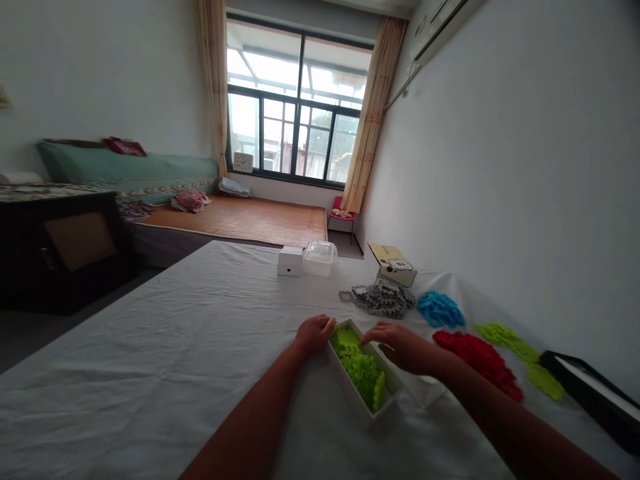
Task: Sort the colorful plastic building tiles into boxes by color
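A long, narrow white box (349, 381) stands on the cloth-covered table in front of me, filled with bright green, notched plastic pieces (361, 365). My left hand (315, 333) is closed at the box's far left corner, fingers curled against its rim. Over the right side of the box reaches my right hand (397, 343), its fingers stretched and bent down toward the green pieces. The fingertips are near or touching those pieces; I see nothing held in them.
Piles of grey gear-like pieces (383, 299), blue pieces (441, 309), red pieces (480, 360) and yellow-green pieces (523, 357) lie to the right. Behind are a small white box (290, 261), a clear plastic container (320, 259) and a yellow box (393, 263). A black-edged box (595, 393) lies far right.
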`<action>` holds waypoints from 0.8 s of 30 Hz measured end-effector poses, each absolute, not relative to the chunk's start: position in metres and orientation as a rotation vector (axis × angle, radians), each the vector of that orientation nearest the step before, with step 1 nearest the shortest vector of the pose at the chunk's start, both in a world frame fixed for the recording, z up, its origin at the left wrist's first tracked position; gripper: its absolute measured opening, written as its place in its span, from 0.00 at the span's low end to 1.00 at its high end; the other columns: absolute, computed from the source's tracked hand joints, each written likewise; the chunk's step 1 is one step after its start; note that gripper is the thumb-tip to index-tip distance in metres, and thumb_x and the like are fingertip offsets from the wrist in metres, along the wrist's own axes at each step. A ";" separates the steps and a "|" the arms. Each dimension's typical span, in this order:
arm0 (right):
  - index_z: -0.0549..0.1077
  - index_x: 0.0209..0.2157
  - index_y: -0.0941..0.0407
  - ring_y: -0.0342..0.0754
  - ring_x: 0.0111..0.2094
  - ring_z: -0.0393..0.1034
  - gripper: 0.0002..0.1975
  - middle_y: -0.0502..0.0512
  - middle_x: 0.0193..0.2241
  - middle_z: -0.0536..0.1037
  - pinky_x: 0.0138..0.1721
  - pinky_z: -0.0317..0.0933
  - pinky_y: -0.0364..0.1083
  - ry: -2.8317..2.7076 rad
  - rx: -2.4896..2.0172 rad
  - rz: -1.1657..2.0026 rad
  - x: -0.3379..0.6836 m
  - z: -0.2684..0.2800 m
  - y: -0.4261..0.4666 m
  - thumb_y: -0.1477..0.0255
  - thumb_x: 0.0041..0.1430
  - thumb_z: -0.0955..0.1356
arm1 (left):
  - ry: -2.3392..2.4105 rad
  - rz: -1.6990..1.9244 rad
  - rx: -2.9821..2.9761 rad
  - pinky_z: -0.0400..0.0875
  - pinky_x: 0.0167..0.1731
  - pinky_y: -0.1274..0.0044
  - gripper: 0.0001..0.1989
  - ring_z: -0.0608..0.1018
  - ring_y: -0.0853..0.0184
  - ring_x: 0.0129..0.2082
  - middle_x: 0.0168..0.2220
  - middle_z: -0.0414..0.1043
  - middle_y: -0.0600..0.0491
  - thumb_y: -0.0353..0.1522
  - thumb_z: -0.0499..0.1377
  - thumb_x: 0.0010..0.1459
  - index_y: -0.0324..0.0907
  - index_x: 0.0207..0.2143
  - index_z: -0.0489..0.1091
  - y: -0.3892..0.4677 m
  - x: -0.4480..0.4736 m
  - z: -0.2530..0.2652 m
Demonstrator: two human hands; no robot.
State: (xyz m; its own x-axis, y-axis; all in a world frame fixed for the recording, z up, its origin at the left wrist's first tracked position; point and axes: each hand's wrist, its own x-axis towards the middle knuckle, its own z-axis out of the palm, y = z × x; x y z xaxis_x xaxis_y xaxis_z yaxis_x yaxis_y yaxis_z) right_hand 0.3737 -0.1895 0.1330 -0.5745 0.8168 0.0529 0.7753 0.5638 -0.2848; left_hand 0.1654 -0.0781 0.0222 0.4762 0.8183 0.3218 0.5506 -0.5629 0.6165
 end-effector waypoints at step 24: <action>0.65 0.54 0.57 0.49 0.57 0.58 0.21 0.60 0.55 0.68 0.58 0.50 0.51 -1.626 -2.114 -0.345 0.589 0.077 -0.188 0.74 0.58 0.60 | 0.989 0.823 2.242 0.63 0.30 0.79 0.23 0.71 0.66 0.28 0.25 0.68 0.55 0.44 0.43 0.62 0.42 0.24 0.66 -0.070 0.171 0.029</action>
State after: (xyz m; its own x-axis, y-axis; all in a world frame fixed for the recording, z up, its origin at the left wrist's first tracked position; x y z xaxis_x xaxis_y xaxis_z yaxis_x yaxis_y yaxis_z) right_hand 0.5890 -0.1877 0.0771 0.2741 0.8468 0.4558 0.9589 -0.2050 -0.1960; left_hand 0.1707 -0.0702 0.0288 0.5420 0.7817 0.3084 0.4452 -0.5783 0.6836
